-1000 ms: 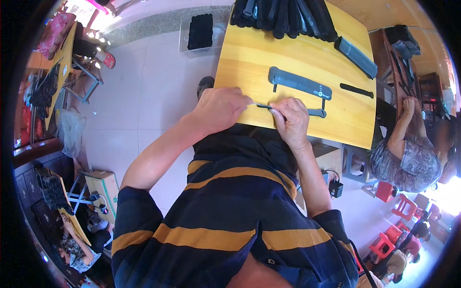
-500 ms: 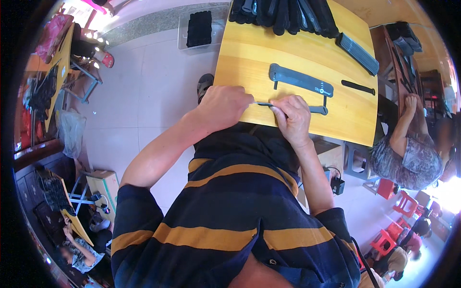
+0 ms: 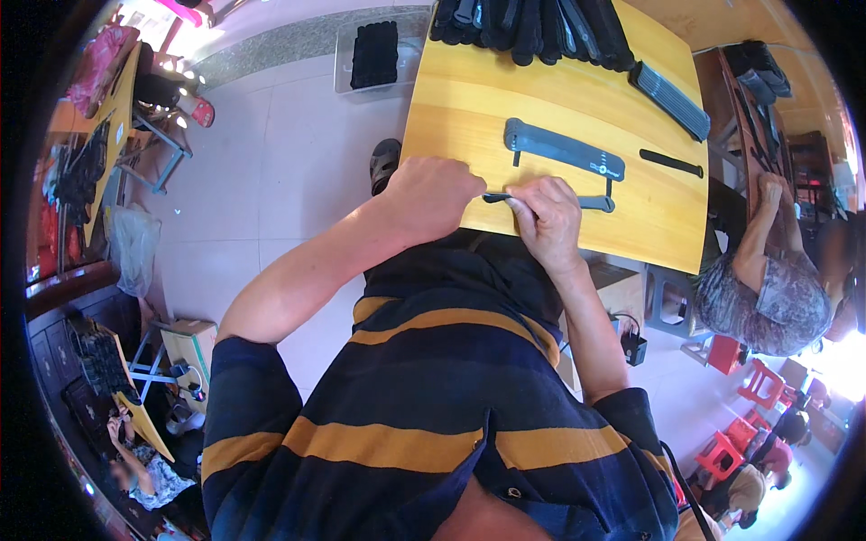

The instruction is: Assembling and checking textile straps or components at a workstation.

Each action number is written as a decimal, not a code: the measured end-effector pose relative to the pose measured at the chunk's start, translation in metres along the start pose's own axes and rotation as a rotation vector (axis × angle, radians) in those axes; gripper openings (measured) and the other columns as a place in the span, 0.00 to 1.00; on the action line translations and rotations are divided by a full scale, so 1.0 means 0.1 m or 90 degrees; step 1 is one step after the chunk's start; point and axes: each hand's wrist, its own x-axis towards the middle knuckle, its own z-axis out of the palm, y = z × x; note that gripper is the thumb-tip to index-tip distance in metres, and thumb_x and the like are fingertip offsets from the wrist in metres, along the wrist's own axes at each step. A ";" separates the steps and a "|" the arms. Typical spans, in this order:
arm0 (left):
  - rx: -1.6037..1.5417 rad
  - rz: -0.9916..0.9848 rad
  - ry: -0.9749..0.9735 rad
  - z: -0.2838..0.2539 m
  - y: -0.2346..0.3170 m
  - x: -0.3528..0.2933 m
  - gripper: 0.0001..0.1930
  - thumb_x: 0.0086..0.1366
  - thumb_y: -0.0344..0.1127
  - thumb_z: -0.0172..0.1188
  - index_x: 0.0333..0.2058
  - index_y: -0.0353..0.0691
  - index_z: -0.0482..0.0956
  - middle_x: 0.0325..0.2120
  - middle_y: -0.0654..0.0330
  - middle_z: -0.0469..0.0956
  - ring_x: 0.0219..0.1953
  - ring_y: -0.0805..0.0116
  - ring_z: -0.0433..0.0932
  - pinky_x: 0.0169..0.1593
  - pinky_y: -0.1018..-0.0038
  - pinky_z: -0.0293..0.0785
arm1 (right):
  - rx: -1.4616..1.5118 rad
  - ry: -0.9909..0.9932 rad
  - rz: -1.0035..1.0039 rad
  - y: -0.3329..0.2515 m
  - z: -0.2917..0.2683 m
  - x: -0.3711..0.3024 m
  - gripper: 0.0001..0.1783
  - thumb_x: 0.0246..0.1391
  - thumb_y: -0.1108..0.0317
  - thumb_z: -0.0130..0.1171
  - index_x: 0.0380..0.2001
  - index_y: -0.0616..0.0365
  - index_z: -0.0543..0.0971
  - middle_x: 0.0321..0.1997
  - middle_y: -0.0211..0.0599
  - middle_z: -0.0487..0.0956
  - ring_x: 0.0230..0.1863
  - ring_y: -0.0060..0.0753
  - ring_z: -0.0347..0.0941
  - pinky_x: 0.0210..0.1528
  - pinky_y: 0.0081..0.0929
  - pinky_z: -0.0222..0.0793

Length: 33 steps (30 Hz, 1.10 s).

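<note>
My right hand pinches a dark grey strap near the front edge of the yellow table. One end of the strap sticks out left of my fingers, and its rounded end lies to the right. My left hand is closed beside the left end, knuckles up; its fingertips and whatever they hold are hidden. Just beyond, a flat grey band with a printed label lies on the tabletop, a short black strip hanging from each end. To its right rests a narrow black strap.
Many dark bands are heaped at the table's far edge. A stack of grey bands lies at the right edge. A clear bin with black pieces stands on the floor. One person works at the right, another at lower left.
My left hand has shifted slightly right and up. The thin light strip that showed between my hands is gone, and the strap's dark left end shows there. My right hand keeps its pinch.
</note>
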 end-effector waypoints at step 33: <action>-0.046 -0.087 0.239 -0.01 0.48 -0.20 0.07 0.64 0.32 0.58 0.36 0.41 0.84 0.28 0.52 0.82 0.33 0.50 0.84 0.36 0.56 0.80 | 0.509 0.117 0.386 -0.46 0.02 -0.32 0.12 0.62 0.68 0.68 0.44 0.60 0.78 0.33 0.28 0.79 0.35 0.21 0.75 0.40 0.21 0.72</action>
